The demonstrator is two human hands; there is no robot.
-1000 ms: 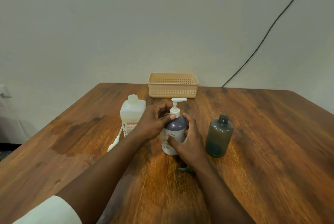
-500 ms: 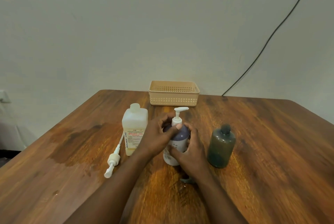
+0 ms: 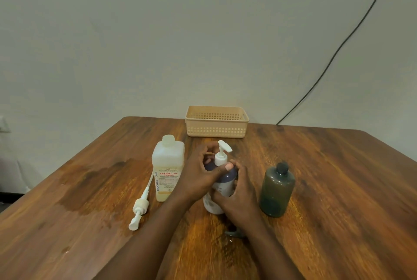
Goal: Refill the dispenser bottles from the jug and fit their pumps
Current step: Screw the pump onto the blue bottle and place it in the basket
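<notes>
A purple-and-white dispenser bottle (image 3: 222,186) stands at the table's middle with a white pump (image 3: 222,154) seated in its neck. My left hand (image 3: 198,175) wraps the bottle's shoulder and the pump collar, thumb across the front. My right hand (image 3: 239,196) grips the bottle's body from the right. A translucent jug (image 3: 168,166) with a yellowish label stands uncapped just left of my left hand. A dark green bottle (image 3: 277,190), without a pump, stands to the right. A loose white pump (image 3: 141,206) lies on the table left of the jug.
A beige slotted basket (image 3: 216,121) sits at the table's far edge against the wall. A small dark object (image 3: 233,232) lies under my right wrist. A black cable (image 3: 338,49) runs up the wall at the right. The wooden table (image 3: 338,189) has a darker patch at the left.
The camera has tilted up, so everything sits lower in view. The pump's spout has turned from pointing right towards pointing further to the near right, while both hands stay on the bottle.
</notes>
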